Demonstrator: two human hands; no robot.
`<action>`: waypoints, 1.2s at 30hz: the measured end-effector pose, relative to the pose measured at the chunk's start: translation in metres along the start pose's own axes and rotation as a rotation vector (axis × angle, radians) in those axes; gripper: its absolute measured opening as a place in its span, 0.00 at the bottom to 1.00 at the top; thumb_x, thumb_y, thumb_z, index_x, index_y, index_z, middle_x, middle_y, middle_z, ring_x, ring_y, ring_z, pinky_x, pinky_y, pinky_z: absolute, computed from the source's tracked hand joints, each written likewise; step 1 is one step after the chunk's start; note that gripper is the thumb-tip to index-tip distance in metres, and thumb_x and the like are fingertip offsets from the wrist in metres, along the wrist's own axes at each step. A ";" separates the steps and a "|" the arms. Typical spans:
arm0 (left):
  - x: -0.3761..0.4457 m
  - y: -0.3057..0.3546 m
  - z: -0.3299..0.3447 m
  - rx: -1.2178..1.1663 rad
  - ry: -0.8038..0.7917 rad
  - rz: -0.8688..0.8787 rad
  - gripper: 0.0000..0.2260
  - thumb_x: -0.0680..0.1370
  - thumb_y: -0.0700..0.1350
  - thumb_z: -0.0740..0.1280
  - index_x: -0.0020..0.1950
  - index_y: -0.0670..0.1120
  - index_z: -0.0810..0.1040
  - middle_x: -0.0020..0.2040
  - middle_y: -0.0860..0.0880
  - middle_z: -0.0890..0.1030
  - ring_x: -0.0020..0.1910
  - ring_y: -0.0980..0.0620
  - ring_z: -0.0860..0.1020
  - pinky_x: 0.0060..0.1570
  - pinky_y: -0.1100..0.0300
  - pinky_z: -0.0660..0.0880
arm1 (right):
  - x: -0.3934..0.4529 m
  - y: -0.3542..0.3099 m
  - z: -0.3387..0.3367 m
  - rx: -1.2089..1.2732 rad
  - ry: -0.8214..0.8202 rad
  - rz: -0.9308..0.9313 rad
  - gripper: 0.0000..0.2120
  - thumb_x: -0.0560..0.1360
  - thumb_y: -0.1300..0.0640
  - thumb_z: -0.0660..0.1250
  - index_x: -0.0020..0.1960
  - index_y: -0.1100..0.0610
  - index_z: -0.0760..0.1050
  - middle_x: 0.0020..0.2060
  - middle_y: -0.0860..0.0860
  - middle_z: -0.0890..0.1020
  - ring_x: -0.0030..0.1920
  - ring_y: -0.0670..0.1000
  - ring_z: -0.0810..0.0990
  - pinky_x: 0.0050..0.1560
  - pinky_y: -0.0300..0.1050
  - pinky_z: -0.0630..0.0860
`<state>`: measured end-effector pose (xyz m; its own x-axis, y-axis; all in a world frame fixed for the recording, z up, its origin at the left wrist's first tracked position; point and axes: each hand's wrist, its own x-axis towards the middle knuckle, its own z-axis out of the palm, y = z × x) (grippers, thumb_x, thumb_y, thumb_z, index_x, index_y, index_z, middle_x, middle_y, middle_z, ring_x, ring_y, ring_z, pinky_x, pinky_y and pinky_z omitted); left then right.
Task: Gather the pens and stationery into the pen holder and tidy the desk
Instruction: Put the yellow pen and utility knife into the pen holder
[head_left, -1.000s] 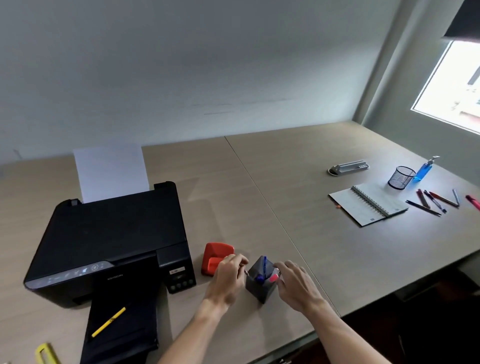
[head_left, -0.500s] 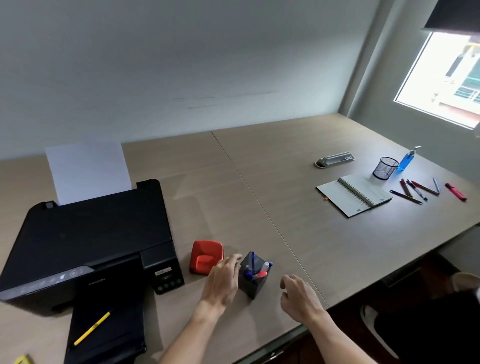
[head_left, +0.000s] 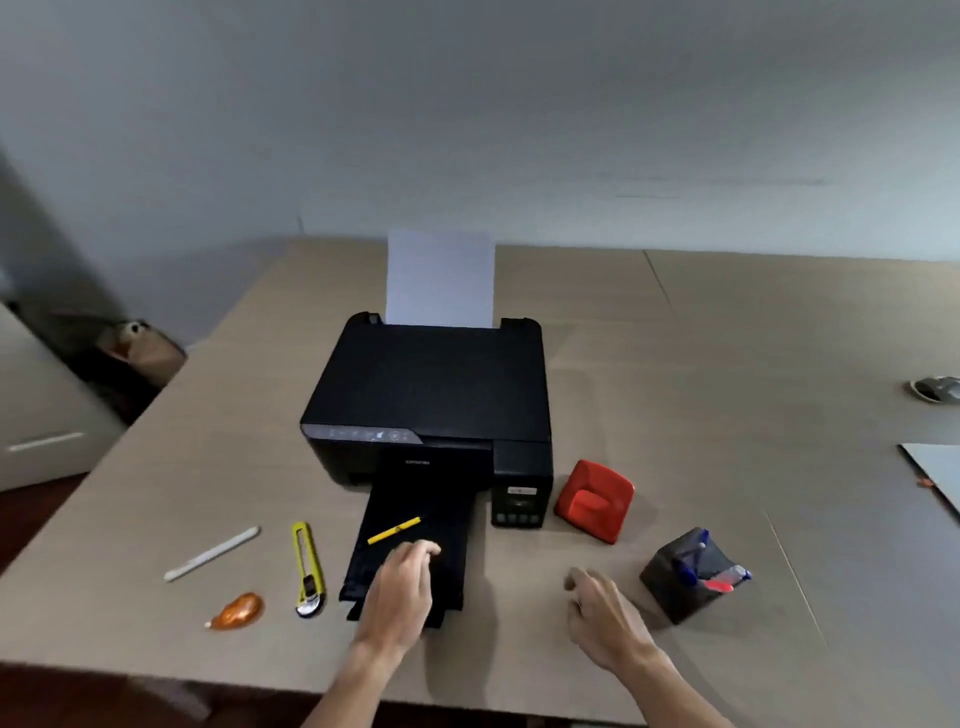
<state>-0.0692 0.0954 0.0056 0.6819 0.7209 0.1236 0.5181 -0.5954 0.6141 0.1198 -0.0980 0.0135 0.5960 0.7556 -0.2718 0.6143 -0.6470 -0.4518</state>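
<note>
— One wide wooden bench under a grey wall. What's on it?
— White pen, yellow cutter, yellow pen on the printer tray, left hand loosely curled just beside it; right hand relaxed, empty; pen holder rightmost.

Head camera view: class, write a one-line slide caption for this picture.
Left hand reaches toward a yellow pen on the printer's output tray; right hand hovers empty beside the pen holder.
</note>
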 end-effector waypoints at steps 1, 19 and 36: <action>-0.007 -0.015 -0.012 0.009 0.039 -0.046 0.11 0.82 0.41 0.55 0.55 0.49 0.77 0.49 0.52 0.78 0.48 0.56 0.77 0.49 0.59 0.77 | 0.009 -0.013 0.001 -0.008 0.005 -0.043 0.10 0.74 0.58 0.59 0.55 0.55 0.71 0.52 0.52 0.78 0.49 0.55 0.78 0.46 0.46 0.74; -0.077 -0.146 -0.055 0.419 -0.174 -0.255 0.38 0.70 0.31 0.66 0.73 0.58 0.60 0.77 0.44 0.58 0.62 0.42 0.72 0.55 0.48 0.76 | 0.089 -0.164 0.080 -0.418 0.060 -0.409 0.31 0.69 0.71 0.62 0.71 0.59 0.63 0.68 0.57 0.69 0.59 0.59 0.70 0.60 0.53 0.72; -0.045 -0.124 -0.035 0.536 -0.138 -0.481 0.17 0.67 0.35 0.75 0.53 0.38 0.74 0.36 0.40 0.78 0.31 0.41 0.78 0.22 0.50 0.77 | 0.093 -0.134 0.088 -0.416 0.049 -0.326 0.27 0.58 0.66 0.77 0.52 0.55 0.70 0.43 0.50 0.76 0.42 0.52 0.74 0.43 0.46 0.75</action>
<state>-0.1829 0.1492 -0.0488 0.3563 0.9159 -0.1846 0.9337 -0.3418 0.1061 0.0478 0.0677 -0.0259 0.3572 0.9251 -0.1288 0.9190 -0.3727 -0.1286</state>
